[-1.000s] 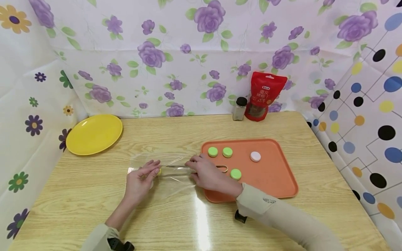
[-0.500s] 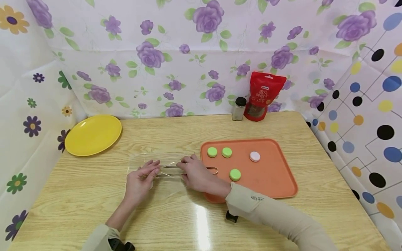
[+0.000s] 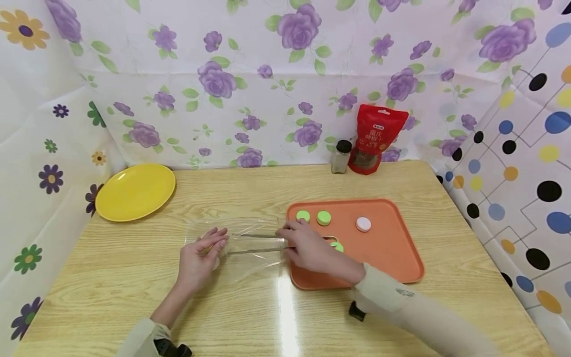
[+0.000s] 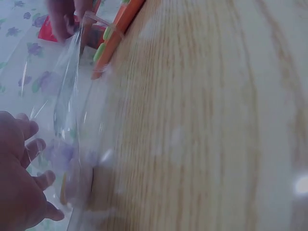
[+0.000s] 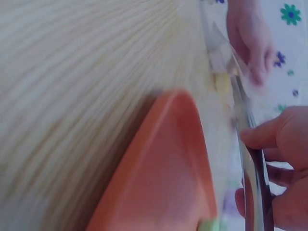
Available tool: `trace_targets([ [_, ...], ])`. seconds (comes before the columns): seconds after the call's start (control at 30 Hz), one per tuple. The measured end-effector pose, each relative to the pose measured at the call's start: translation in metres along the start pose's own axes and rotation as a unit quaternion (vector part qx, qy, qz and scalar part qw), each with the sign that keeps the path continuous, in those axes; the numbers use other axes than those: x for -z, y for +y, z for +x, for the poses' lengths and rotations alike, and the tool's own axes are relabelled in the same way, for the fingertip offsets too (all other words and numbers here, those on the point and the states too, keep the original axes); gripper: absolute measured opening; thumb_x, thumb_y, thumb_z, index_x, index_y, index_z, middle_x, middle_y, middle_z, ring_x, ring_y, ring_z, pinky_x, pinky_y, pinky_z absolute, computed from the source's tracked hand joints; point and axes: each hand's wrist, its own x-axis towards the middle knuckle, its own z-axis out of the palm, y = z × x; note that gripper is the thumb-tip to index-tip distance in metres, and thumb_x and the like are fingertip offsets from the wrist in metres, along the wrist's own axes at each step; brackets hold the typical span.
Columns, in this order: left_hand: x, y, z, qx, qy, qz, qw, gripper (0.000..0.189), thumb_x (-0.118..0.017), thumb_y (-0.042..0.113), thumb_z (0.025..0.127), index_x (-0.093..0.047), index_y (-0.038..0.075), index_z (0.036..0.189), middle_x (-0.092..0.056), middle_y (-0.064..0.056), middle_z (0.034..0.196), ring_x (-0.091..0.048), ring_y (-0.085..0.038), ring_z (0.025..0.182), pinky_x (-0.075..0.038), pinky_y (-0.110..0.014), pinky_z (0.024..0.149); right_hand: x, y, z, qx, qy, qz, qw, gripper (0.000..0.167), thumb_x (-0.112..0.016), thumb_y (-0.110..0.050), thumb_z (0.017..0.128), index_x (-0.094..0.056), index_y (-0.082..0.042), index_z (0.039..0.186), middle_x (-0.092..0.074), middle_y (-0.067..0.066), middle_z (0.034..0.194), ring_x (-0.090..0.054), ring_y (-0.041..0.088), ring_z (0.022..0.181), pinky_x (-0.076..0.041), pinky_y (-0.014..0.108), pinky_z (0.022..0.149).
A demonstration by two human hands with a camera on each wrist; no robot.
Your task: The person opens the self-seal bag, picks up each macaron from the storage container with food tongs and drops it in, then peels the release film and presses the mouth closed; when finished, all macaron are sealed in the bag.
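Observation:
My left hand [image 3: 199, 254] pinches a clear plastic bag [image 3: 250, 265] lying on the wooden table, left of the orange tray. My right hand [image 3: 312, 250] grips metal tongs [image 3: 258, 236] over the tray's left edge. The tongs' two arms point left, spread apart, with their tips inside the bag near my left fingers. By those fingers the right wrist view shows a yellow macaron [image 5: 222, 83] in the bag, beside something pale and blurred. Several macarons sit on the tray [image 3: 379, 263]: green ones, such as a green macaron [image 3: 323, 218], and a pale pink macaron [image 3: 363, 224].
A yellow plate [image 3: 135, 192] stands at the back left. Toward the back right are a black-lidded glass jar [image 3: 341, 157] and a red food pouch [image 3: 377, 134]. Patterned cloth hangs behind the table and along both sides.
My right hand first moved left, pushing the tongs deeper into the bag, then drew back right, over the tray. The tongs' arms now stand wider apart. My left hand stays in place.

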Motion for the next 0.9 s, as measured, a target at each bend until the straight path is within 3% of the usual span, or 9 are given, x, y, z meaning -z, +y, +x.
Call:
trace_targets([
  [0.17, -0.001, 0.000, 0.000, 0.008, 0.000, -0.002, 1.0000, 0.010, -0.073, -0.008, 0.087, -0.076, -0.006, 0.096, -0.071, -0.022, 0.108, -0.056, -0.046, 0.121, -0.022, -0.070, 0.109, 0.021, 0.022, -0.046, -0.005, 0.028, 0.005, 0.9996, 0.036, -0.073, -0.002, 0.090, -0.066, -0.006, 0.126, -0.059, 0.009, 0.114, -0.053, 0.024, 0.098, -0.049, 0.037, 0.076],
  [0.47, 0.001, -0.002, -0.002, 0.006, -0.006, 0.007, 0.9999, 0.010, -0.073, -0.008, 0.087, -0.075, -0.009, 0.096, -0.069, -0.026, 0.111, -0.055, -0.044, 0.122, -0.024, -0.074, 0.105, 0.057, 0.060, -0.129, -0.038, 0.071, -0.041, 0.9959, 0.058, -0.073, 0.011, 0.084, -0.058, -0.003, 0.138, -0.052, 0.011, 0.104, -0.044, 0.018, 0.084, -0.042, 0.028, 0.064],
  [0.6, 0.001, -0.001, -0.003, -0.005, -0.005, 0.006, 1.0000, 0.009, -0.072, -0.008, 0.087, -0.076, -0.007, 0.096, -0.070, -0.024, 0.110, -0.055, -0.046, 0.121, -0.023, -0.075, 0.105, 0.071, 0.077, -0.157, -0.034, 0.110, -0.072, 0.9908, 0.067, -0.075, 0.018, 0.076, -0.059, -0.004, 0.137, -0.051, 0.009, 0.097, -0.043, 0.017, 0.080, -0.038, 0.033, 0.068],
  [0.77, 0.000, 0.001, -0.004, -0.004, -0.005, -0.001, 1.0000, 0.009, -0.072, -0.006, 0.088, -0.076, -0.006, 0.096, -0.070, -0.023, 0.110, -0.056, -0.046, 0.121, -0.022, -0.075, 0.106, 0.081, 0.094, -0.186, -0.077, 0.129, -0.088, 0.9847, 0.075, -0.077, 0.018, 0.074, -0.060, -0.014, 0.139, -0.052, 0.009, 0.095, -0.043, 0.023, 0.082, -0.035, 0.036, 0.068],
  [0.9, -0.001, 0.000, -0.003, 0.000, -0.009, -0.003, 1.0000, 0.009, -0.072, -0.007, 0.088, -0.076, -0.008, 0.096, -0.070, -0.024, 0.110, -0.055, -0.046, 0.121, -0.023, -0.076, 0.104, 0.084, 0.106, -0.201, -0.107, 0.135, -0.095, 0.9805, 0.074, -0.076, 0.018, 0.075, -0.060, -0.014, 0.140, -0.052, 0.011, 0.094, -0.041, 0.025, 0.080, -0.034, 0.035, 0.065],
])
